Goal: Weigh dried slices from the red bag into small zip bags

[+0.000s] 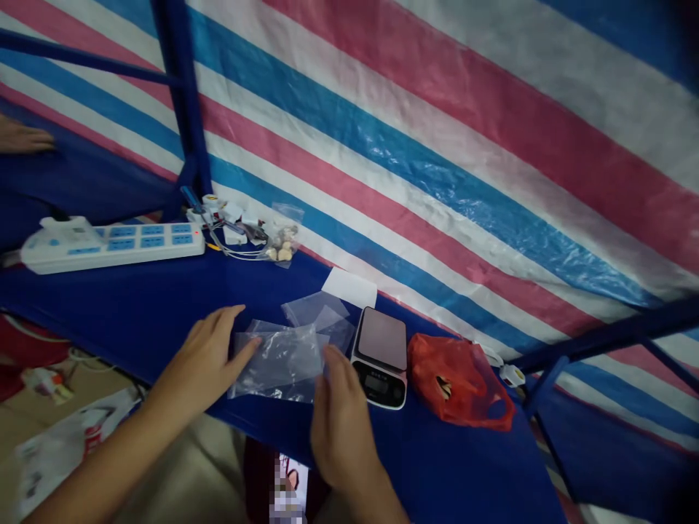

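Note:
A crumpled clear plastic bag (276, 364) lies on the blue tabletop (164, 291), just in front of me. My left hand (210, 356) rests at its left side, with the thumb over its edge and the fingers spread. My right hand (341, 415) is slightly blurred, and its fingertips reach the bag's right edge. I cannot tell whether those fingers grip the plastic. Behind the bag lie more flat clear plastic bags (317, 309) and a white card (349, 287). A digital kitchen scale (379, 356) stands just right of my right hand.
A red plastic bag (456, 382) lies right of the scale. Back left are a white power strip (109, 244), tangled cables with white plugs (229, 225), and a small clear bag of beige pieces (281, 244). Another person's hand (22, 137) shows at far left. A striped tarp (382, 145) forms the backdrop.

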`<state>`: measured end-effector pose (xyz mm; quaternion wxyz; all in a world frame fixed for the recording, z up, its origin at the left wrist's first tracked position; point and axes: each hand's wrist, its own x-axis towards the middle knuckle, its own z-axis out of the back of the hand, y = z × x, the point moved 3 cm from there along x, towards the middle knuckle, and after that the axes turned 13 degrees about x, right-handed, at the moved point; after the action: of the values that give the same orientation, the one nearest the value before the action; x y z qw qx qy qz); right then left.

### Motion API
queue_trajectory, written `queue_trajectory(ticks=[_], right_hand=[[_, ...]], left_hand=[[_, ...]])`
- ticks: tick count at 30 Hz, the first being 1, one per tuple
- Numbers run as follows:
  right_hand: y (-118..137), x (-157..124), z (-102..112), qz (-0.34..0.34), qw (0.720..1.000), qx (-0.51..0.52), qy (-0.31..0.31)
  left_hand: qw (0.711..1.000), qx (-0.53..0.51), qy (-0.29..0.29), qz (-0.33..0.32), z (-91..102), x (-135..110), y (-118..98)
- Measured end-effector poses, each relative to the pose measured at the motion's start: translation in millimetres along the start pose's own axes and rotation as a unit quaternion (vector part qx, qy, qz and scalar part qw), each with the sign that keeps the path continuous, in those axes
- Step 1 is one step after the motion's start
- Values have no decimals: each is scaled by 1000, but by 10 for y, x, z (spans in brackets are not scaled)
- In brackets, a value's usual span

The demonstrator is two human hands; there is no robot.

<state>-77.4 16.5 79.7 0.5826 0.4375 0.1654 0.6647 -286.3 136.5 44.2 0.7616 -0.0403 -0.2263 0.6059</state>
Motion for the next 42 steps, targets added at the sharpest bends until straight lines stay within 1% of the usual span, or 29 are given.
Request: queue_trajectory(ticks=[1,2,3,4,6,7,10,12,14,19,22,26,29,31,34,36,39,40,42], right_hand=[[78,86,-151,43,998,-29,47],[137,166,-295,81,991,-56,86],[168,238,-425,107,984,-80,116],[170,301,-538,122,977,-104,138],[85,396,-699,115,969,-146,162],[8,423,-752,101,967,-163,170],[-255,435,-827,56,963,-189,183],[-382,409,-835,36,963,-190,187],[-443,384,-828,28,964,-187,188],[-451,362,-794,23,964,-183,192],[-465,366,-793,19,964,-181,196],[-452,388,-772,15,966,-180,186],[-349,372,-710,32,968,-180,170],[-265,319,-680,62,967,-178,168],[-223,207,-712,94,961,-169,195],[-259,159,-753,84,960,-166,208],[-286,137,-731,76,965,-163,191],[-271,122,-680,85,967,-160,177],[-228,39,-499,103,974,-148,136]], left_hand=[[998,32,-44,-16,35,-57,-9],[995,59,-75,-42,48,-131,-39],[990,80,-94,-75,35,-213,-78],[983,95,-100,-118,-7,-298,-120],[968,121,-102,-192,-150,-444,-163],[964,133,-105,-207,-230,-492,-151],[963,150,-94,-205,-418,-534,-33],[964,148,-85,-205,-461,-518,47],[963,145,-83,-210,-451,-498,99],[961,143,-76,-222,-416,-486,142],[961,139,-80,-224,-421,-491,163],[961,142,-82,-222,-434,-498,194],[963,148,-84,-208,-414,-515,198],[964,154,-87,-198,-384,-539,184],[959,161,-78,-221,-365,-591,142],[953,163,-77,-242,-379,-621,127],[952,162,-83,-245,-393,-624,147],[954,161,-81,-241,-380,-614,156],[959,154,-70,-228,-308,-584,164]])
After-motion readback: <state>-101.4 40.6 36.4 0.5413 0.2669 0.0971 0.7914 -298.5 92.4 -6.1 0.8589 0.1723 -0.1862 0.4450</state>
